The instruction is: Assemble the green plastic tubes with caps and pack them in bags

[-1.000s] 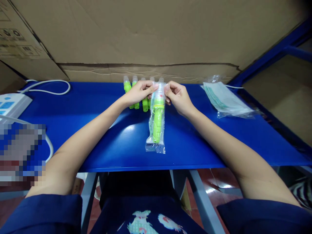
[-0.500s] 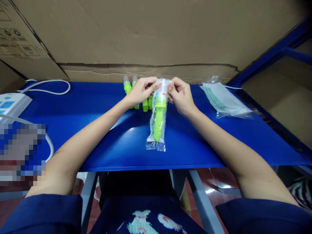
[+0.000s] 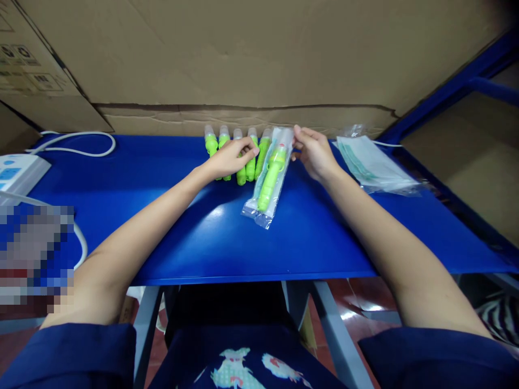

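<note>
A clear plastic bag (image 3: 259,208) with one green, clear-capped stick (image 3: 271,178) inside lies slanted on the blue table (image 3: 162,227). My right hand (image 3: 314,154) pinches the bag's top corner at the far end. Just left of the bag, several loose green sticks (image 3: 211,145) of the same kind lie side by side against the back. My left hand (image 3: 229,158) rests on that row. Its fingers are stretched toward the bag and grip nothing.
A stack of empty clear bags (image 3: 375,165) lies at the right back. A white power strip (image 3: 18,173) and white cable (image 3: 77,138) sit at the left. Cardboard boxes (image 3: 243,59) wall off the back. A blue frame rail (image 3: 458,89) runs up the right side.
The bagged stick was held up by both hands. It has gone down flat and farther back, slanted right. My left hand let go of it and dropped onto the loose sticks.
</note>
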`<state>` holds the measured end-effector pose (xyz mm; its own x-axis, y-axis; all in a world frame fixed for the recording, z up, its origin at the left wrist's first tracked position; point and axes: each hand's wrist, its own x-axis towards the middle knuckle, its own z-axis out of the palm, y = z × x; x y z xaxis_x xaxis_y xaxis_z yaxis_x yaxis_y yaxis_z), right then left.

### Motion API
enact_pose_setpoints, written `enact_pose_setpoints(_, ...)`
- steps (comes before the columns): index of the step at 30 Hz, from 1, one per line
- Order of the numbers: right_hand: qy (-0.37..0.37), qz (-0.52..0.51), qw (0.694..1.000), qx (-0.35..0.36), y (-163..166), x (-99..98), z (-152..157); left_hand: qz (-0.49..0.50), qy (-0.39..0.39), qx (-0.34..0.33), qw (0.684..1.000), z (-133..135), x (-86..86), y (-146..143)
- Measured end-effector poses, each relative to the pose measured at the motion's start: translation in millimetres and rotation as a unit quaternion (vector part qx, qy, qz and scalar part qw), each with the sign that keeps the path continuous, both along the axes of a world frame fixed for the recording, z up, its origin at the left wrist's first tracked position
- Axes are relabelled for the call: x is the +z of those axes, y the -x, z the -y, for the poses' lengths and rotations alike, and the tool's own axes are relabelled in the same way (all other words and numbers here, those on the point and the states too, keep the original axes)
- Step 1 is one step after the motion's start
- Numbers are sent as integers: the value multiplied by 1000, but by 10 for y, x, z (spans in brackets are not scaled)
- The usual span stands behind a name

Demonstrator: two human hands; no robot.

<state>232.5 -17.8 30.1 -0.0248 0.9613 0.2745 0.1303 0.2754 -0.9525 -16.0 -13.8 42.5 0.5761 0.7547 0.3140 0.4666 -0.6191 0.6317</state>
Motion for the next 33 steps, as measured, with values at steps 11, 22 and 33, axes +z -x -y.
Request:
enact_pose_setpoints(11, 40, -20, 990, -135, -593, -435, -488, -186, -62, -26, 980, 91, 46, 17)
enact_pose_setpoints(22, -69, 282, 950, -119, -266, -343, -270, -254, -59, -52, 964, 184, 43, -42)
enact_pose_setpoints(33, -95, 330, 938, -41, -306, -288, -228, -260, -53, -26, 964, 201, 137, -26)
